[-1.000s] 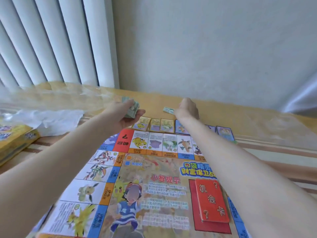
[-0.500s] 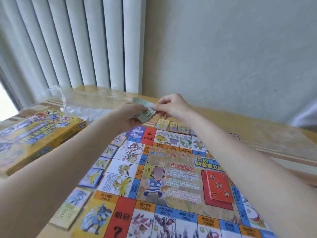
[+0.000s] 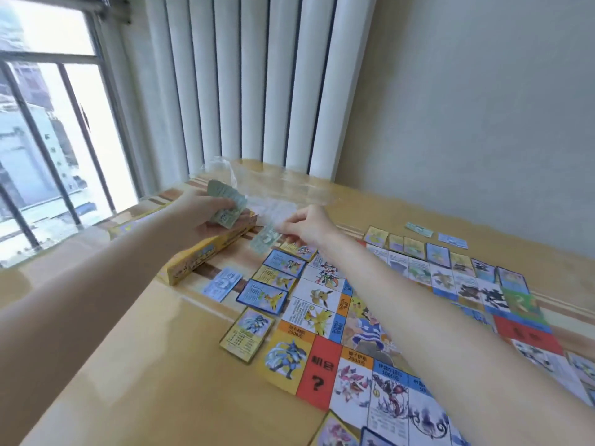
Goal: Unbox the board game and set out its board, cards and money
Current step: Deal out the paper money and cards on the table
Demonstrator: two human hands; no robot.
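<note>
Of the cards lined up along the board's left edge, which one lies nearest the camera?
The yellow-bordered card, beside the board's yellow 2500 square; the blue-bordered card and the others lie farther up.

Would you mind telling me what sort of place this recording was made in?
Probably a room in a high-rise flat: a barred window looks onto tower blocks, white vertical blinds hang beside it, and a board game is spread on a glossy wooden table.

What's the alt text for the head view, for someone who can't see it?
A person's left hand holds a stack of play money while the right hand pinches a single bill above the table's far left side. A colourful game board lies open, property cards lined along its edges, the yellow box beside it.
</note>
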